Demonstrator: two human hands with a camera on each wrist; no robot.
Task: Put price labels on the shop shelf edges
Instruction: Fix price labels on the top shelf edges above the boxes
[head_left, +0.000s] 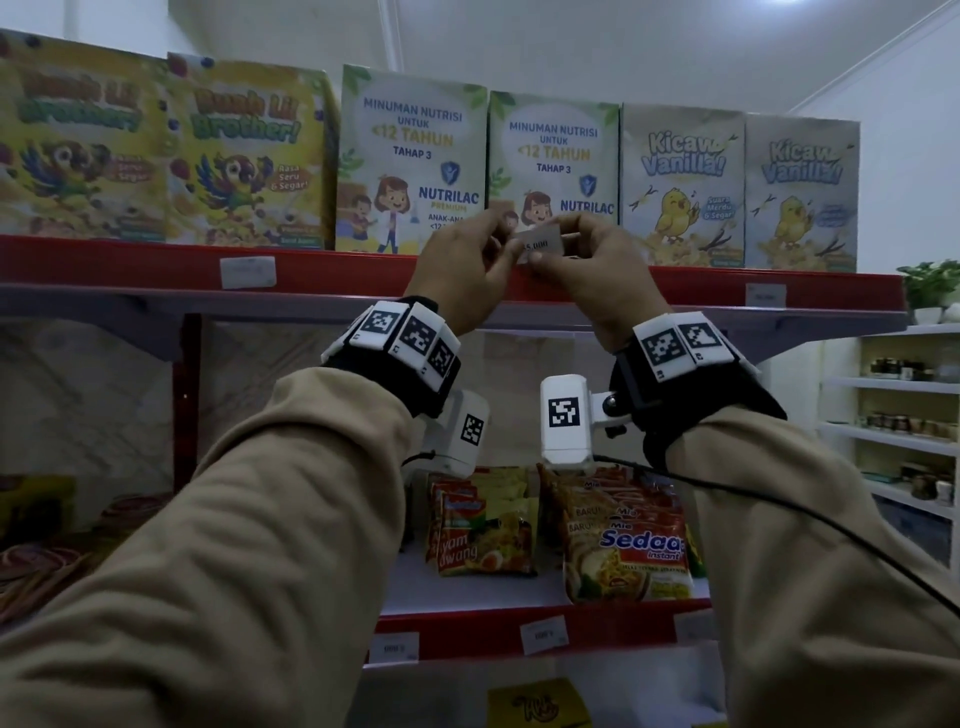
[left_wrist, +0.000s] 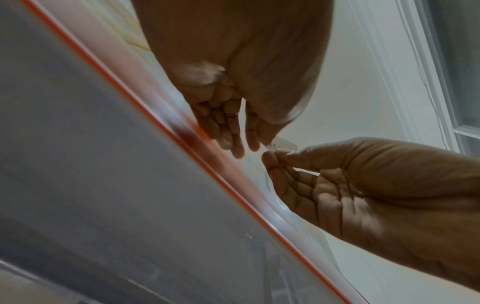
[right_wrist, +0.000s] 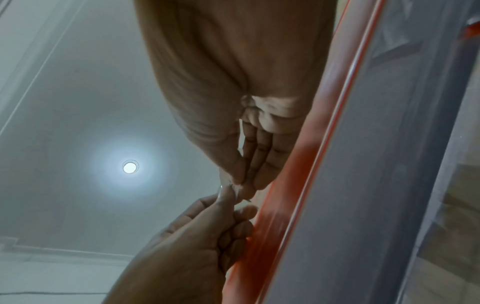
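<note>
Biggest risk: sticking the price label (head_left: 540, 243) crooked or folded onto itself. Small and floppy, held up in the air by its ends, so easy to curl while peeling or pressing.
Second risk: label catching on a fingertip instead of the red shelf edge (head_left: 332, 270), then coming away on release.
Third risk: knuckles nudging the drink box (head_left: 553, 166) right behind the hands. Close quarters up there.
Placement worry: landing off-centre under the two drink boxes, or not level with the label already stuck on (head_left: 248, 272) further left along the same strip.
Left hand (head_left: 462, 270): grip pressed together, thumb and forefinger pinching the left end of the label, other fingers curled loosely underneath.
Right hand (head_left: 587, 265): same deal, grip pinching the right end between thumb and fingertips; from the left wrist view, palm half open below the pinch.
Where the label is: up in front of the top shelf, just above the red strip, not touching it yet as far as can be told.
Backing: can't tell whether peeled or still on, too blurry.
Progress guess: several labels already on the top and lower edges, this one mid-prep.
</note>
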